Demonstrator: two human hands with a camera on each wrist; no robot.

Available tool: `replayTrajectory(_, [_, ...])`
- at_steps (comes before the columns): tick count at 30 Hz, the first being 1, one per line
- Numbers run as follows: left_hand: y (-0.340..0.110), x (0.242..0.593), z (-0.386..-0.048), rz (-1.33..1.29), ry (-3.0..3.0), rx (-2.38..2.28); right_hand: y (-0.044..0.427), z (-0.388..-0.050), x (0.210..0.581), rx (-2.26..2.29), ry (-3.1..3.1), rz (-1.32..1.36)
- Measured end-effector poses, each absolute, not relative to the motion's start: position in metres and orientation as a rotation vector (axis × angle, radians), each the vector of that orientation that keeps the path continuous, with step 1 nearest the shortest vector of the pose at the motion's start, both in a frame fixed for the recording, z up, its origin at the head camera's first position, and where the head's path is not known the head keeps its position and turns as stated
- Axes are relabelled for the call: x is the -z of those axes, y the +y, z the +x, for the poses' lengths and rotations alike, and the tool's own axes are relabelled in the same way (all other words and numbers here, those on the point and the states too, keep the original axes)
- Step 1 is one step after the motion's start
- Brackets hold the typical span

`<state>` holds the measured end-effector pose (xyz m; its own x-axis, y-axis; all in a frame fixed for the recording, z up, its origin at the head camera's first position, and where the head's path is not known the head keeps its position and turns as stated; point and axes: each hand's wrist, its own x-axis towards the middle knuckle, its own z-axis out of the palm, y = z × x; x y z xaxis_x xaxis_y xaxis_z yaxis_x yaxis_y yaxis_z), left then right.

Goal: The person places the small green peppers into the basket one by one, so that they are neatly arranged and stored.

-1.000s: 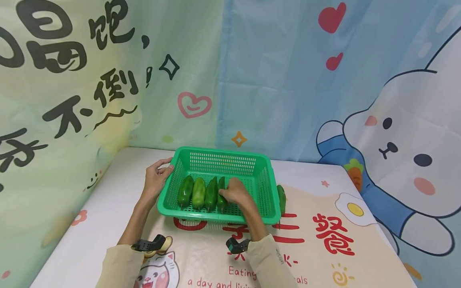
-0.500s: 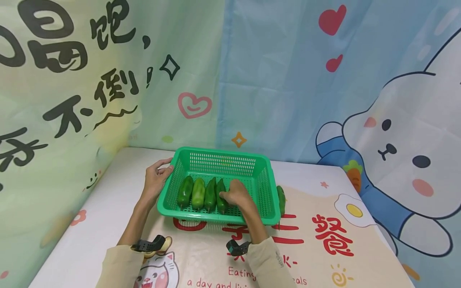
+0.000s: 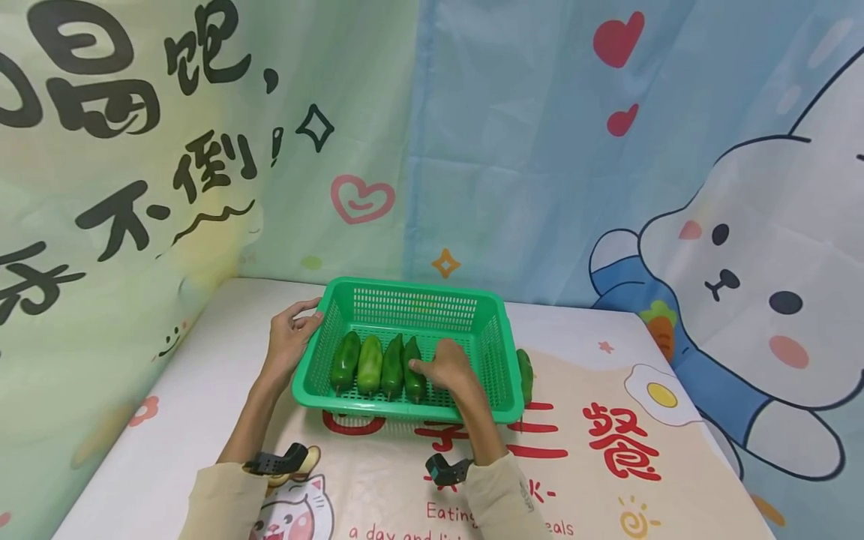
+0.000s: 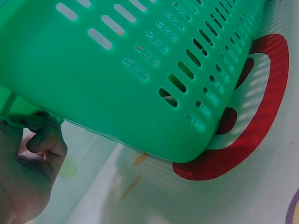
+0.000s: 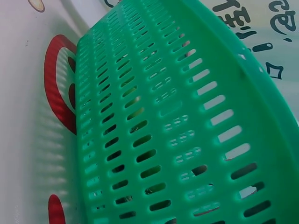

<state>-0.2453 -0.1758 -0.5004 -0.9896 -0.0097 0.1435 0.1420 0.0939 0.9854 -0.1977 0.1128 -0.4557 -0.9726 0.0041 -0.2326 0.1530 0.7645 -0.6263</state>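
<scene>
In the head view, four-sided green plastic basket (image 3: 405, 409) stands on the table with several green peppers side by side inside. My left hand (image 3: 286, 345) grips the basket's left rim, and its curled fingers (image 4: 46, 140) show beside the rim in the left wrist view. Inside the basket, my right hand (image 3: 451, 367) holds the rightmost green pepper (image 3: 415, 382) of the row, thumb across its upper part; the other fingers are hidden behind the hand. Left of it lie a darker pepper (image 3: 392, 367), a lighter one (image 3: 370, 366) and another dark one (image 3: 346, 362).
Another green pepper (image 3: 524, 377) lies on the table just outside the basket's right side. A printed mat (image 3: 574, 487) covers the white table (image 3: 182, 405). Printed cloth (image 3: 499, 172) hangs behind and at the left. The basket's slotted wall (image 5: 187, 140) fills most of the right wrist view.
The rightmost pepper has turned and now shows more of its side, lying in line with the row. My right hand has shifted slightly right. My left hand stays on the rim.
</scene>
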Motion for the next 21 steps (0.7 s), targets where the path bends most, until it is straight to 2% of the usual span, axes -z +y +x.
replayTrajectory(21, [-0.176,0.501,-0.245,-0.15,-2.239,2.024,0.132,-0.186,0.437,1.188,2.711,0.185])
